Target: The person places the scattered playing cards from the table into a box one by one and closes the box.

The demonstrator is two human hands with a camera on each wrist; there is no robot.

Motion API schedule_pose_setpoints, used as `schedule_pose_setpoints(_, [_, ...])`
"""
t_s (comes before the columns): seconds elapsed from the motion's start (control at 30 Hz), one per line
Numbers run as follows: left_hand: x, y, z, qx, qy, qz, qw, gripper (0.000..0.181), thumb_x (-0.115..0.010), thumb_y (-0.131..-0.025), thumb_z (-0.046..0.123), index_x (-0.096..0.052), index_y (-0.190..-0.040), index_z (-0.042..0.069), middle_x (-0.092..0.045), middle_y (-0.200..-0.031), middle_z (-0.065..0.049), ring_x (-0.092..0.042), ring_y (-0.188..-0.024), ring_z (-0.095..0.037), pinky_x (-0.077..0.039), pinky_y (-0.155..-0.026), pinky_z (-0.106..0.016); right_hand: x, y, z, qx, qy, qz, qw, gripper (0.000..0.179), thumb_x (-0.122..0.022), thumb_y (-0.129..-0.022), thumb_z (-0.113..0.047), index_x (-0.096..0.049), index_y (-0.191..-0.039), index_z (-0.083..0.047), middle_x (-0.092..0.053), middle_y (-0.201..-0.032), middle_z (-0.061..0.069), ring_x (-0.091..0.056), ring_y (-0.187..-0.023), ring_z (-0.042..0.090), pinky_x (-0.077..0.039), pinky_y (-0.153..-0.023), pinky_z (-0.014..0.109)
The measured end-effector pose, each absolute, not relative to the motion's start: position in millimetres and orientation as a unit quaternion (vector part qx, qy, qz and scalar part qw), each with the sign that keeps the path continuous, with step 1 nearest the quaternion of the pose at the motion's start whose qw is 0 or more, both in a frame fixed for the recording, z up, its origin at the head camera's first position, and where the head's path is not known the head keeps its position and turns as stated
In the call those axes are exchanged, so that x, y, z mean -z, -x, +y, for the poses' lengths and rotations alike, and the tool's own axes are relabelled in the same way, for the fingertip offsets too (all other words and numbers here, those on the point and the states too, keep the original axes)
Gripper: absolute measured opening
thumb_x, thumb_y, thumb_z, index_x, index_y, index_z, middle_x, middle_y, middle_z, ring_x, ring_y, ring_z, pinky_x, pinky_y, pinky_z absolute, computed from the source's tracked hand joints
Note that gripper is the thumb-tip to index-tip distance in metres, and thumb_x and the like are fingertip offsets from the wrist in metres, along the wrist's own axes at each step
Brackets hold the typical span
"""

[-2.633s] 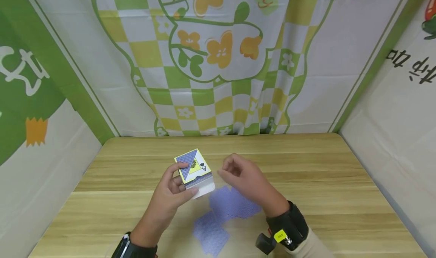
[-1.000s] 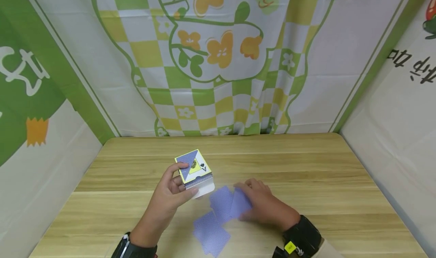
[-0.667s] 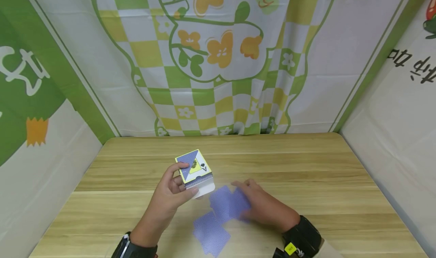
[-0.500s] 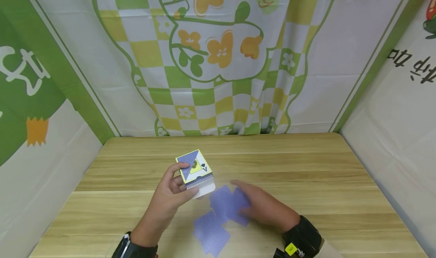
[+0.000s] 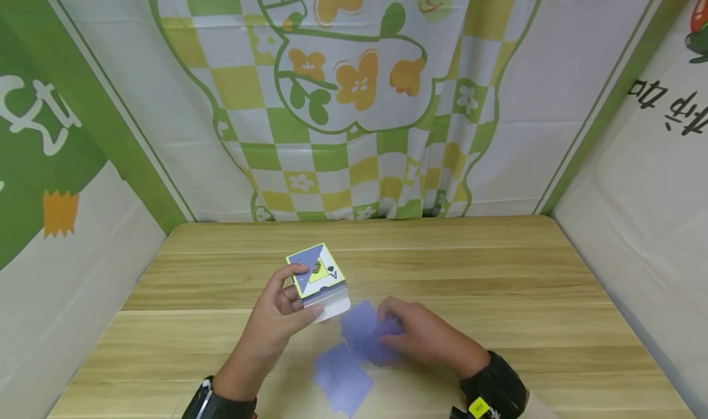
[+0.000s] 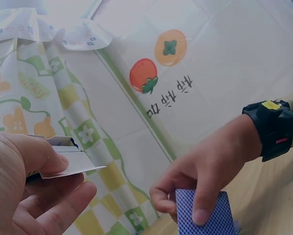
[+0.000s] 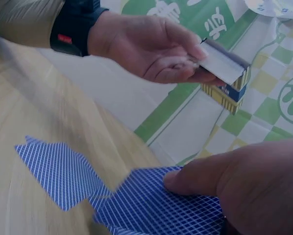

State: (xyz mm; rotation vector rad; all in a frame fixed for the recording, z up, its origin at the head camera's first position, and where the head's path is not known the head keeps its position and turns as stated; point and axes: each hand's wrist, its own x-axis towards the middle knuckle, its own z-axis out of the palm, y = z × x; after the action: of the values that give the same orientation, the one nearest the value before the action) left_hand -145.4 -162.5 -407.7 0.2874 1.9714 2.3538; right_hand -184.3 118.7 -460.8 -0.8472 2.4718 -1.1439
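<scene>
My left hand (image 5: 276, 317) holds a playing card box (image 5: 316, 274) above the table, thumb by its white open flap (image 5: 334, 307) and fingers around the sides. The box shows an ace of spades print and a blue lattice triangle; its open end tips toward me and to the right. Lower right, my right hand (image 5: 423, 332) pinches blue-backed playing cards (image 6: 205, 208), thumb on their backs and fingers curled behind. How many cards it grips I cannot tell. Beside them, other blue-backed cards (image 5: 343, 376) lie overlapping, face down, on the table.
The wooden table (image 5: 498, 265) reaches back to a green and yellow checked curtain (image 5: 359, 161). White printed cloth walls (image 5: 619, 179) close off both sides. Black straps with small devices (image 5: 492, 385) sit on both wrists.
My right hand has come down from beside the box to the cards and taken hold of some. Lately its fingers curl more and the held cards shift slightly left. The left hand barely moves.
</scene>
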Motion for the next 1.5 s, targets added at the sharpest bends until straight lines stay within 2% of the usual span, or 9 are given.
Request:
schedule_pose_setpoints(0.13, [408,145,-162,-0.762,-0.091,0.641,0.03,0.065,-0.068,-0.083,-0.013,-0.04,-0.135,0.014,-0.066,-0.119,-0.012,-0.07,-0.103,-0.024,-0.06,-0.083,-0.033,451,181,119,0.431,0.302,0.836,0.157,0.025,-0.077,-0.09,-0.019,-0.055,-0.101,-0.021,-0.063,-0.098,-0.006,-0.059,-0.087,0.01,-0.051,-0.071,0.025])
schedule_pose_setpoints(0.3, [408,145,-162,-0.761,-0.09,0.642,0.031,0.065,-0.067,-0.083,-0.013,-0.041,-0.135,0.015,-0.066,-0.119,-0.011,-0.07,-0.103,-0.024,-0.06,-0.083,-0.033,440,177,119,0.434,0.327,0.822,0.173,0.018,-0.076,-0.092,-0.027,-0.068,-0.108,-0.028,-0.067,-0.114,-0.01,-0.06,-0.102,0.009,-0.052,-0.084,0.025])
schedule_pose_setpoints(0.4, [408,144,-161,-0.761,-0.09,0.642,0.031,0.065,-0.067,-0.083,-0.013,-0.041,-0.135,0.015,-0.066,-0.119,-0.01,-0.07,-0.103,-0.024,-0.06,-0.084,-0.032,436,175,120,0.445,0.337,0.81,0.182,0.015,-0.074,-0.093,-0.029,-0.072,-0.109,-0.028,-0.069,-0.115,-0.01,-0.061,-0.104,0.008,-0.051,-0.087,0.024])
schedule_pose_setpoints(0.53, [407,144,-160,-0.76,-0.092,0.643,0.031,0.065,-0.067,-0.083,-0.013,-0.04,-0.136,0.014,-0.066,-0.12,-0.012,-0.07,-0.104,-0.024,-0.06,-0.083,-0.033,430,173,121,0.5,0.327,0.775,0.207,0.013,-0.072,-0.095,-0.024,-0.071,-0.107,-0.02,-0.071,-0.108,-0.004,-0.064,-0.092,0.01,-0.054,-0.076,0.025])
schedule_pose_setpoints(0.7, [407,144,-160,-0.758,-0.091,0.645,0.032,0.065,-0.067,-0.084,-0.013,-0.039,-0.136,0.013,-0.065,-0.121,-0.015,-0.07,-0.103,-0.025,-0.06,-0.083,-0.032,422,170,123,0.594,0.297,0.703,0.256,0.017,-0.068,-0.096,-0.009,-0.059,-0.109,-0.002,-0.071,-0.103,0.011,-0.064,-0.077,0.015,-0.057,-0.06,0.029])
schedule_pose_setpoints(0.9, [409,145,-160,-0.758,-0.09,0.645,0.037,0.066,-0.068,-0.083,-0.013,-0.038,-0.137,0.012,-0.064,-0.12,-0.014,-0.069,-0.103,-0.024,-0.06,-0.083,-0.031,422,170,123,0.638,0.313,0.648,0.273,0.029,-0.062,-0.098,-0.004,-0.056,-0.124,0.006,-0.064,-0.112,0.02,-0.069,-0.086,0.022,-0.062,-0.064,0.034])
schedule_pose_setpoints(1.03, [411,145,-159,-0.758,-0.094,0.644,0.039,0.066,-0.067,-0.083,-0.013,-0.039,-0.137,0.012,-0.064,-0.119,-0.013,-0.069,-0.103,-0.023,-0.06,-0.083,-0.031,422,168,121,0.652,0.319,0.629,0.279,0.028,-0.058,-0.101,-0.007,-0.057,-0.125,0.007,-0.065,-0.111,0.021,-0.07,-0.09,0.022,-0.062,-0.067,0.036])
schedule_pose_setpoints(1.13, [412,145,-159,-0.758,-0.098,0.643,0.038,0.065,-0.067,-0.083,-0.013,-0.04,-0.136,0.014,-0.065,-0.119,-0.012,-0.069,-0.102,-0.022,-0.06,-0.084,-0.03,422,167,120,0.664,0.317,0.61,0.294,0.028,-0.056,-0.102,-0.009,-0.057,-0.123,0.008,-0.067,-0.107,0.017,-0.069,-0.088,0.02,-0.061,-0.065,0.031])
schedule_pose_setpoints(1.5, [415,144,-155,-0.753,-0.109,0.648,0.042,0.065,-0.068,-0.083,-0.013,-0.039,-0.137,0.009,-0.064,-0.122,-0.017,-0.069,-0.106,-0.024,-0.059,-0.086,-0.031,425,162,113,0.658,0.324,0.608,0.302,0.024,-0.055,-0.103,-0.013,-0.054,-0.117,0.007,-0.067,-0.086,0.005,-0.06,-0.065,0.008,-0.048,-0.053,0.02])
